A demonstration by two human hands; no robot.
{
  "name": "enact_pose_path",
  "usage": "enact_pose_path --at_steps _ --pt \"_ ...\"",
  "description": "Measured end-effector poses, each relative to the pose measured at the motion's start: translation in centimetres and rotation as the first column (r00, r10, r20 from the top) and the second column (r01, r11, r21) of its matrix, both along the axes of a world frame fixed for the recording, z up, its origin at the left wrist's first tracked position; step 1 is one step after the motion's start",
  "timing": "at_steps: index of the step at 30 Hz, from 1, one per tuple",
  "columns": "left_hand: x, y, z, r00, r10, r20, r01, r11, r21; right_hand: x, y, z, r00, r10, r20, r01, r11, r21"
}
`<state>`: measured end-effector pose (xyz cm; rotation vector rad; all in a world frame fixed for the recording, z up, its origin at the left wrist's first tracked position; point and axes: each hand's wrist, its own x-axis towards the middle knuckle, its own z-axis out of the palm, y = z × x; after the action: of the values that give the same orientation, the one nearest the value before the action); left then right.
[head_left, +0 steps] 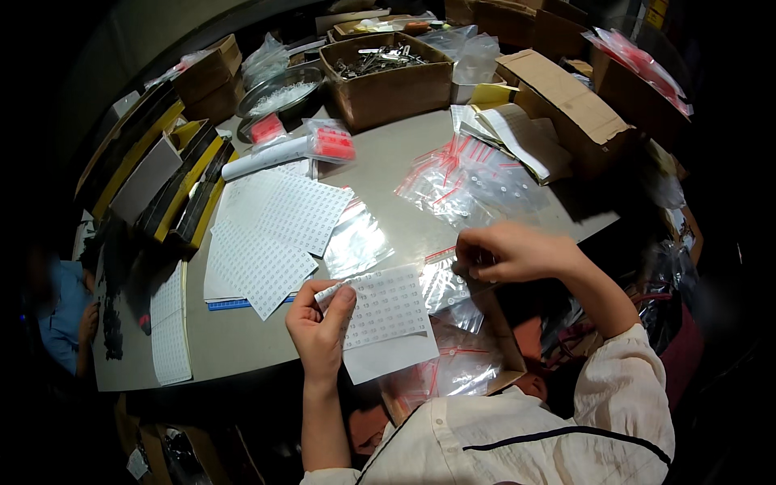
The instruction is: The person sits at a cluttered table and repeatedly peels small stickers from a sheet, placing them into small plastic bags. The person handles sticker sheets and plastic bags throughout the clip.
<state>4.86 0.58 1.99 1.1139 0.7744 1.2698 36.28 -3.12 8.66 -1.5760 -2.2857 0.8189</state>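
My left hand (320, 327) grips a white sheet of small round printed stickers (384, 303), thumb on top, its upper left edge curled. Along the bottom of the sheet is a blank strip where no stickers sit. My right hand (503, 252) is closed, fingers curled in a pinch just above a clear zip bag (443, 284) with a red strip at the table's edge. Whatever those fingertips hold is hidden. Right of the sheet's lower part, an open carton (511, 343) at my lap contains more clear zip bags (449, 368).
More sticker sheets (279, 212) lie left on the table (250, 347). Zip bags with small round stickers (465, 182) spread at the right. Behind stand a carton of metal parts (388, 89), a bowl of clear pieces (279, 95) and black-yellow boxes (182, 186). Another person (65, 307) is at far left.
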Motion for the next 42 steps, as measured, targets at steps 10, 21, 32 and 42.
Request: enact_pose_path --at_steps 10,21,32,42 --pt "0.0 -0.1 0.3 1.0 0.008 -0.027 -0.008 1.0 -0.006 -1.4 -1.9 -1.7 0.958 -0.117 0.262 0.07 0.981 0.184" --pt "-0.2 -0.1 0.2 1.0 -0.017 -0.024 0.017 1.0 0.011 0.7 -1.7 -1.0 0.896 -0.236 0.375 0.134 0.951 0.278" --pt "0.2 0.0 0.1 0.999 -0.018 -0.038 0.019 0.999 0.026 1.2 -0.1 0.2 0.989 0.07 -0.13 -0.052 0.989 0.137" --pt "0.2 -0.1 0.2 0.997 0.026 -0.078 -0.025 1.0 0.006 -3.1 -5.0 -1.4 0.887 0.189 -0.422 -0.317 0.913 -0.258"
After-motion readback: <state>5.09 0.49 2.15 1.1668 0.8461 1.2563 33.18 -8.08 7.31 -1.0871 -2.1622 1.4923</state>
